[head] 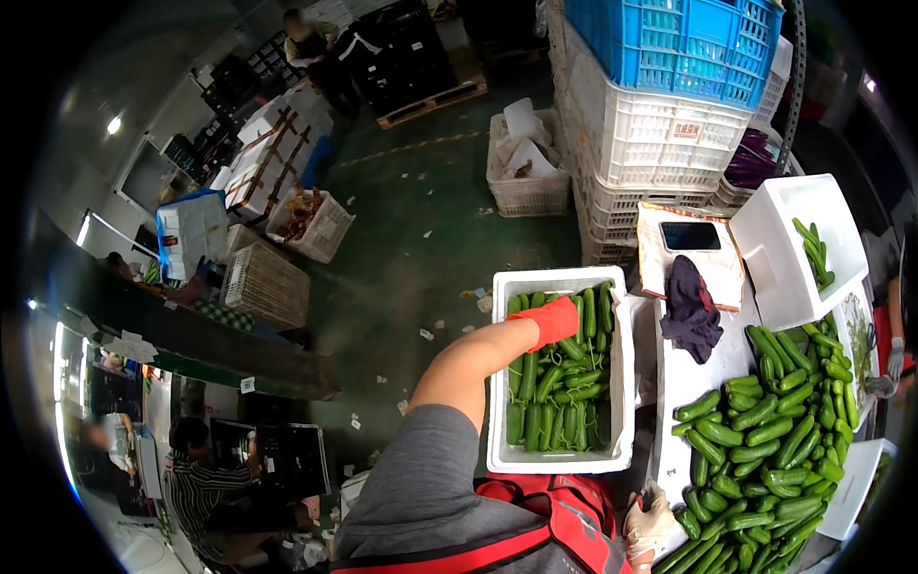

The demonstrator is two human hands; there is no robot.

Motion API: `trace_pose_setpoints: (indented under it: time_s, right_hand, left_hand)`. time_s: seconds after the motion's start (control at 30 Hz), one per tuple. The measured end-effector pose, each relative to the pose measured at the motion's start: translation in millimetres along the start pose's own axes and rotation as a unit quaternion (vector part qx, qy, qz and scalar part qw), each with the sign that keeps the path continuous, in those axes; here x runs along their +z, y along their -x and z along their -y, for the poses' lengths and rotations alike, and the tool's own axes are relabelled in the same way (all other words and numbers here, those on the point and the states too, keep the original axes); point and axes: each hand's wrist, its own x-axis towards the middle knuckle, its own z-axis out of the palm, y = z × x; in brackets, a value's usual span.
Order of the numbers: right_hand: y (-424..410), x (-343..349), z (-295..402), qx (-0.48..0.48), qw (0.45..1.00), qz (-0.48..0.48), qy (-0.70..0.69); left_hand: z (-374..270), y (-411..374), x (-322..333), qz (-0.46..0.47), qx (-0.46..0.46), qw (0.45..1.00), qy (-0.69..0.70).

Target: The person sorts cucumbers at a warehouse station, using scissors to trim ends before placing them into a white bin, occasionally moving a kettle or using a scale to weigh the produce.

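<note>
My left hand (557, 323), in a red glove, reaches down into a white foam box (500, 423) and touches the cucumbers (549, 384) packed there. Its fingertips are hidden, so whether it grips one does not show. Cucumbers stand in rows along the box's ends, while others lie loosely in the middle. My right hand (649, 522), in a pale glove, is low at the near edge of a white table (670, 438). Beside it spreads a large heap of cucumbers (774, 445). The right fingers are partly hidden and their hold is unclear.
A dark cloth (690, 308) and a phone (690, 236) lie beyond the heap, near a tipped foam box (778, 251). Stacked crates (663, 136) rise behind. A lined crate (531, 194) stands on the littered floor (401, 287). Other people work at left and far right.
</note>
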Motion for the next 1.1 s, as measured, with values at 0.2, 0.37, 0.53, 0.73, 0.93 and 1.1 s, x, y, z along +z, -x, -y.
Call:
trace_pose_setpoints:
  time_s: [0.2, 0.37, 0.53, 0.73, 0.93, 1.1]
  right_hand:
    - [2, -6, 10, -0.025, 1.000, -0.009, -0.001]
    - [3, -10, 17, -0.047, 0.999, -0.007, 0.004]
    - [4, -4, 3, -0.053, 0.998, -0.021, 0.013]
    - [-2, -19, 6, 0.018, 0.995, 0.045, -0.089]
    - [-10, -14, 6, 0.038, 0.920, 0.128, -0.368]
    - [-29, -30, 61, 0.025, 0.846, 0.237, -0.478]
  left_hand:
    - [-3, 36, -5, -0.154, -0.211, 0.896, 0.360]
    - [-2, 34, -26, 0.046, 0.002, 0.989, -0.143]
    - [1, 52, -21, -0.104, -0.012, 0.994, -0.044]
    - [-12, 126, -31, -0.147, -0.085, 0.920, 0.352]
    - [-107, 177, -42, -0.063, -0.014, 0.278, 0.958]
    - [-189, 180, -55, -0.136, 0.049, -0.003, 0.990]
